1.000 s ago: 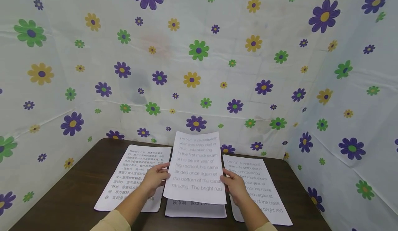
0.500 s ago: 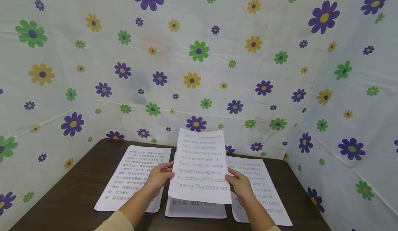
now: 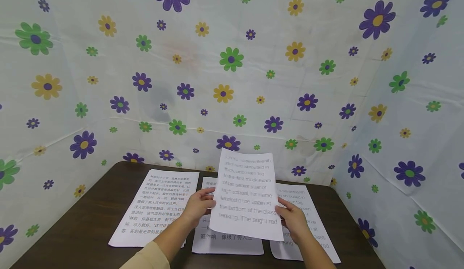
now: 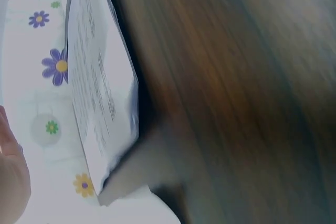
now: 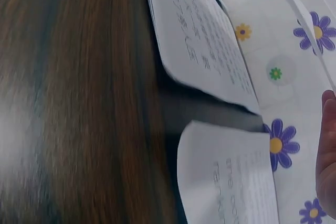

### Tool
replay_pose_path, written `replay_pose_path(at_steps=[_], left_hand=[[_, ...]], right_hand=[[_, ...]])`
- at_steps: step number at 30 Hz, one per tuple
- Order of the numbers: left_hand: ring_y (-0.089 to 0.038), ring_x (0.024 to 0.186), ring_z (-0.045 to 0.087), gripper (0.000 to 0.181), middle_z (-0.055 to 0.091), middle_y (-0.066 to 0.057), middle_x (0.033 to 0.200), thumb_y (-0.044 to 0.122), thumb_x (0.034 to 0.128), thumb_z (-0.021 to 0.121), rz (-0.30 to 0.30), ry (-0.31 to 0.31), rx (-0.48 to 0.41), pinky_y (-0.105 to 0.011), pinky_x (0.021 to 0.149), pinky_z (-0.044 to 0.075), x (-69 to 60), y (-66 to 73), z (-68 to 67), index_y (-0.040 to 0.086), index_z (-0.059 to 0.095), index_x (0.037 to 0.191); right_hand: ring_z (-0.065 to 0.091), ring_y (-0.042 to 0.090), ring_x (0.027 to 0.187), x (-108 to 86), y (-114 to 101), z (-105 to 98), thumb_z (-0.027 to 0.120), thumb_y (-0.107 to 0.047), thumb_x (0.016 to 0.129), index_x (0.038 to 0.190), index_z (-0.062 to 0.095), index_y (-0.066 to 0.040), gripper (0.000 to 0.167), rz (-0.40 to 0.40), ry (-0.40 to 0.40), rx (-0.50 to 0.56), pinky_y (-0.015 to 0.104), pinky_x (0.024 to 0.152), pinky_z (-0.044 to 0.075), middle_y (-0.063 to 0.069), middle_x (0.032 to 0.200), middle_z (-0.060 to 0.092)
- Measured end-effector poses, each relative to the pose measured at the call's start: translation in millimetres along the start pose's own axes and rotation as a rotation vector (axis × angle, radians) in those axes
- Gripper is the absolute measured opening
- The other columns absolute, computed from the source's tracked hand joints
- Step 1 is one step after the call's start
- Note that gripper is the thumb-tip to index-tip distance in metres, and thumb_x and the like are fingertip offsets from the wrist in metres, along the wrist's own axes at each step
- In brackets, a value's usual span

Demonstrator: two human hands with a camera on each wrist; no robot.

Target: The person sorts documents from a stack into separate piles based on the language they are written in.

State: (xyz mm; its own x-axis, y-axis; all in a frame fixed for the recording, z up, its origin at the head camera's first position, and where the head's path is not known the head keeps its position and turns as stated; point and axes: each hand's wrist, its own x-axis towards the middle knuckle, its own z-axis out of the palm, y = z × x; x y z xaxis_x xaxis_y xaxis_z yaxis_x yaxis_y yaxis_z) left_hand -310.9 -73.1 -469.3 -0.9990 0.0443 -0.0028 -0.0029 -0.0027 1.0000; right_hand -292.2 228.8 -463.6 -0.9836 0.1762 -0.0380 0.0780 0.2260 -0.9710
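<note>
A sheet of paper (image 3: 246, 196) with large English print is held up above the table, tilted toward me. My left hand (image 3: 197, 208) pinches its left edge, thumb in front and fingers partly hidden. On the opposite edge my right hand (image 3: 293, 218) grips it the same way. Below hangs a middle paper stack (image 3: 226, 247) with Chinese print, partly covered by the raised sheet. The right paper stack (image 3: 311, 220), in English, lies partly behind the sheet and my right hand. In the wrist views only a bit of the left hand (image 4: 11, 177) and right hand (image 5: 328, 156) shows.
A left paper stack (image 3: 156, 204) with Chinese print lies beside my left forearm. The dark wooden table (image 3: 90, 220) carries all the stacks. White cloth with flower prints (image 3: 203, 59) hangs behind and along both sides.
Both hands have carried the raised sheet to the right. More of the middle stack now shows on its left, while more of the right stack is covered.
</note>
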Motion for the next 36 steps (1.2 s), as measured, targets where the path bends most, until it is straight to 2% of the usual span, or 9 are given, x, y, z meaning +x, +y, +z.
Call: replay_pose_path(at_steps=[7, 13, 19, 23, 30, 36], left_hand=[[-0.017, 0.087, 0.067, 0.056, 0.063, -0.015, 0.109, 0.002, 0.0833, 0.063, -0.014, -0.041, -0.008, -0.034, 0.079, 0.061, 0.5, 2.4, 17.3, 0.000, 0.051, 0.138], [-0.017, 0.086, 0.066, 0.055, 0.064, -0.015, 0.107, 0.001, 0.0832, 0.063, -0.019, -0.044, -0.010, -0.034, 0.079, 0.061, 2.5, 0.3, 31.8, 0.000, 0.052, 0.137], [-0.016, 0.083, 0.066, 0.054, 0.065, -0.013, 0.104, -0.002, 0.0827, 0.063, -0.025, -0.039, -0.017, -0.034, 0.076, 0.061, 3.9, -4.6, 50.9, 0.000, 0.054, 0.136], [-0.015, 0.082, 0.066, 0.054, 0.064, -0.012, 0.101, -0.003, 0.0807, 0.063, -0.017, -0.041, -0.031, -0.033, 0.074, 0.061, 3.4, -7.2, 63.3, 0.000, 0.055, 0.134], [-0.016, 0.084, 0.063, 0.053, 0.064, -0.011, 0.100, -0.001, 0.0806, 0.064, -0.018, -0.028, -0.018, -0.032, 0.072, 0.060, 4.2, -14.1, 85.6, 0.003, 0.058, 0.133], [-0.017, 0.082, 0.064, 0.053, 0.064, -0.011, 0.100, -0.002, 0.0798, 0.064, -0.035, -0.026, -0.035, -0.033, 0.071, 0.060, 3.7, -20.1, 103.6, 0.003, 0.058, 0.132]], right_hand=[[0.070, 0.017, 0.082, 1.0, 5.5, -18.2, 0.057, -0.010, 0.095, 0.141, 0.049, 0.001, 0.048, 0.013, 0.017, 0.028, 0.026, 0.067, 0.059, 0.017, 0.115, 0.067], [0.069, 0.016, 0.080, 0.9, 8.4, -31.1, 0.056, -0.011, 0.096, 0.143, 0.046, 0.002, 0.049, 0.012, 0.021, 0.009, 0.026, 0.066, 0.058, 0.017, 0.115, 0.067], [0.069, 0.015, 0.079, 0.8, 13.6, -45.5, 0.056, -0.011, 0.096, 0.144, 0.045, 0.002, 0.050, 0.046, 0.049, -0.020, 0.027, 0.065, 0.058, 0.018, 0.116, 0.067], [0.068, 0.014, 0.079, 1.4, 18.0, -56.0, 0.056, -0.012, 0.095, 0.144, 0.045, 0.000, 0.051, 0.072, 0.071, -0.045, 0.027, 0.065, 0.057, 0.022, 0.122, 0.064], [0.067, 0.014, 0.079, 2.5, 24.4, -73.5, 0.057, -0.014, 0.095, 0.144, 0.044, 0.001, 0.054, 0.107, 0.095, -0.058, 0.029, 0.065, 0.057, 0.023, 0.121, 0.063], [0.065, 0.012, 0.078, 4.5, 30.5, -85.4, 0.057, -0.017, 0.096, 0.144, 0.044, 0.001, 0.053, 0.149, 0.127, -0.078, 0.028, 0.065, 0.056, 0.031, 0.136, 0.050]])
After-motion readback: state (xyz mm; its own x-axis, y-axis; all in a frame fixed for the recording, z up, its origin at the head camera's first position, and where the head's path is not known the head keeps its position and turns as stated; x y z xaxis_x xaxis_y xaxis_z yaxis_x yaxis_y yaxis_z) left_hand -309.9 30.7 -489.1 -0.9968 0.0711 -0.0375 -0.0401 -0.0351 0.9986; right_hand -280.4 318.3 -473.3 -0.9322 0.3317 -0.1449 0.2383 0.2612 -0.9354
